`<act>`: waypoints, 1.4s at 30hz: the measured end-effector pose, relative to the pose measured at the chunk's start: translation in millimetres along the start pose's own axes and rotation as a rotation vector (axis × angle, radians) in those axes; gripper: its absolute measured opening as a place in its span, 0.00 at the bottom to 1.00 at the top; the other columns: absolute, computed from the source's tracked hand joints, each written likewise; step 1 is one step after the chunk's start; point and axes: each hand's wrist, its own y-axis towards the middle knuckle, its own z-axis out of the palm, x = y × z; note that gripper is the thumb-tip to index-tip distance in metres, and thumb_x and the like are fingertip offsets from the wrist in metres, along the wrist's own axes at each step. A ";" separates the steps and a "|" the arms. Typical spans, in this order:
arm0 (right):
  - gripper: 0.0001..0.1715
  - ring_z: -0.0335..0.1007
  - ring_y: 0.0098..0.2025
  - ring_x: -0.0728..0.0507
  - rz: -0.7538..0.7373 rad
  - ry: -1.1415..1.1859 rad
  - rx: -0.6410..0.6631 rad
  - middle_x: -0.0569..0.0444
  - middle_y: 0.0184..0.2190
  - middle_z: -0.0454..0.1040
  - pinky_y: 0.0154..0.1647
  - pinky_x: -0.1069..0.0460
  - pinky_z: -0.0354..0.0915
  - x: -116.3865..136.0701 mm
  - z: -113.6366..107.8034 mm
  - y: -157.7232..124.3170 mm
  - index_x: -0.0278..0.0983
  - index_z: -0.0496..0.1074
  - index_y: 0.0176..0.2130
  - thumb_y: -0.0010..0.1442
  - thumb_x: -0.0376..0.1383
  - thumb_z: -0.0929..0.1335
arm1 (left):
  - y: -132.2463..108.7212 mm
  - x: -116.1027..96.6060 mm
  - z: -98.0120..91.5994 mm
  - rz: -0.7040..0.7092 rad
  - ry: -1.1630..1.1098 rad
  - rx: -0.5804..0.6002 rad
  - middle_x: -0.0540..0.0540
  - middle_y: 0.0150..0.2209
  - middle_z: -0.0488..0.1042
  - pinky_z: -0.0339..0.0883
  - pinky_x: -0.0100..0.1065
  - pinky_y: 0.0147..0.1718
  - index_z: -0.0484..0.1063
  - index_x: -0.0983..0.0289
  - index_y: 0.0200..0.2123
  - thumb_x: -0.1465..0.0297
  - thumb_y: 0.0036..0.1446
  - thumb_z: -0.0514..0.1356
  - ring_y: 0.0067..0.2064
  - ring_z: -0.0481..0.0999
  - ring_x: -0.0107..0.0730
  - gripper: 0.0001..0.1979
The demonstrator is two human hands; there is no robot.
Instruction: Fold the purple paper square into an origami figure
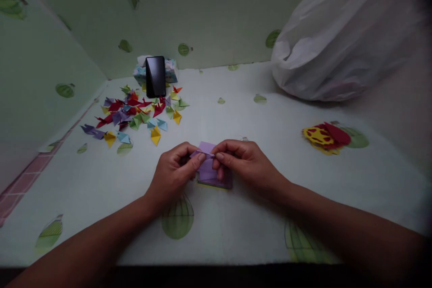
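Purple folded paper (209,155) is pinched thumb-to-finger in L hand (177,166) and R hand (248,157) alike, just over the paper stack (227,181). Prob. v. light, thin, soft, not slippery; creases easily, may tear if tugged, so best held by the folded edges w/ min. pressure. Coloured folded pcs (136,120) lie beyond the stack, to its left; phone (155,76) farther back, same side. Plastic bag (324,58): beyond stack, to its right.
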 end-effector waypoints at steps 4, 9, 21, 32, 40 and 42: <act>0.16 0.69 0.23 0.50 0.027 0.016 0.015 0.56 0.22 0.72 0.24 0.54 0.63 -0.6 -0.9 0.6 0.36 0.70 0.28 0.62 0.44 0.67 | 0.0 0.4 0.0 -0.019 0.000 0.015 0.45 0.20 0.65 0.55 0.27 0.21 0.73 0.65 0.29 0.66 0.58 0.63 0.21 0.61 0.23 0.09; 0.14 0.64 0.20 0.50 0.066 0.027 0.026 0.58 0.20 0.69 0.22 0.54 0.62 -2.3 0.3 0.2 0.37 0.69 0.28 0.60 0.43 0.69 | -0.4 1.5 -0.1 -0.007 0.020 0.044 0.46 0.21 0.65 0.55 0.27 0.23 0.73 0.65 0.29 0.66 0.58 0.63 0.23 0.62 0.23 0.09; 0.10 0.63 0.21 0.51 -0.022 -0.172 -0.051 0.59 0.22 0.66 0.22 0.54 0.60 0.9 4.3 -3.3 0.38 0.64 0.27 0.59 0.37 0.67 | -1.9 4.7 0.7 -0.054 -0.066 0.064 0.46 0.20 0.65 0.55 0.27 0.23 0.72 0.65 0.30 0.64 0.59 0.62 0.23 0.62 0.24 0.11; 0.13 0.62 0.21 0.50 0.035 -0.073 0.045 0.59 0.19 0.66 0.23 0.54 0.59 -1.4 1.8 -1.3 0.37 0.67 0.28 0.60 0.42 0.69 | 0.8 -1.2 -0.5 -0.030 -0.015 0.093 0.46 0.22 0.66 0.56 0.27 0.23 0.71 0.65 0.28 0.66 0.58 0.62 0.24 0.62 0.23 0.09; 0.15 0.61 0.22 0.50 -0.071 -0.288 0.015 0.59 0.20 0.65 0.23 0.54 0.57 2.5 2.1 -2.4 0.37 0.64 0.26 0.62 0.41 0.66 | 1.3 0.8 -1.9 -0.069 -0.061 0.126 0.45 0.21 0.64 0.54 0.27 0.22 0.70 0.65 0.29 0.65 0.59 0.62 0.23 0.61 0.22 0.11; 0.14 0.61 0.23 0.50 -0.091 -0.286 0.025 0.58 0.21 0.66 0.23 0.54 0.58 1.9 2.3 -2.6 0.37 0.66 0.29 0.62 0.42 0.66 | 2.6 0.9 -2.8 -0.029 -0.002 0.148 0.46 0.23 0.66 0.55 0.26 0.23 0.72 0.66 0.29 0.66 0.59 0.62 0.24 0.62 0.22 0.10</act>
